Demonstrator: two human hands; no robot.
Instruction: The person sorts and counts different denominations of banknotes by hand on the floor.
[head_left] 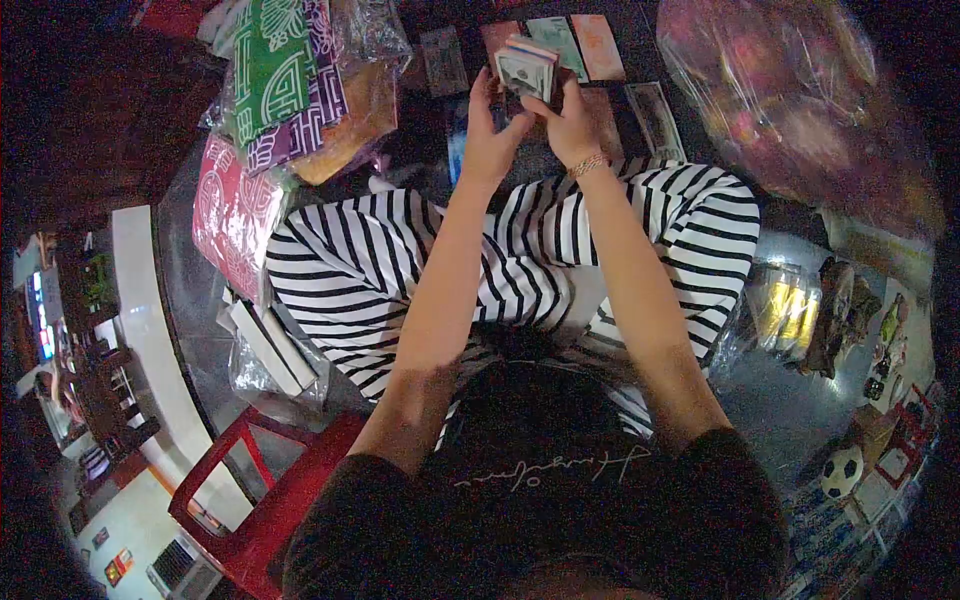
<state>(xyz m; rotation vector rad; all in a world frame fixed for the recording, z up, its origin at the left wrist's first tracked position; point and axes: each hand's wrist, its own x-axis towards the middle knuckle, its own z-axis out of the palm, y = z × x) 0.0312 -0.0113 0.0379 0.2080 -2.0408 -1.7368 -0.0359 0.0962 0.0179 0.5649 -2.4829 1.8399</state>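
Both my hands are raised in front of me over my knees, which are in black-and-white striped trousers (400, 260). My left hand (490, 135) and my right hand (570, 125) together hold a thick stack of paper banknotes (527, 68), gripped from both sides. A thin bracelet (588, 165) sits on my right wrist. Below the stack, several more packs of notes (600, 45) lie in rows on a dark surface.
Plastic-wrapped packs of green, purple and red patterned paper (275, 80) are piled at the left. A large clear plastic bag (800, 90) bulges at the upper right. A red plastic stool (260, 480) stands lower left. Wrapped goods (830, 310) and a small football (842, 470) lie at right.
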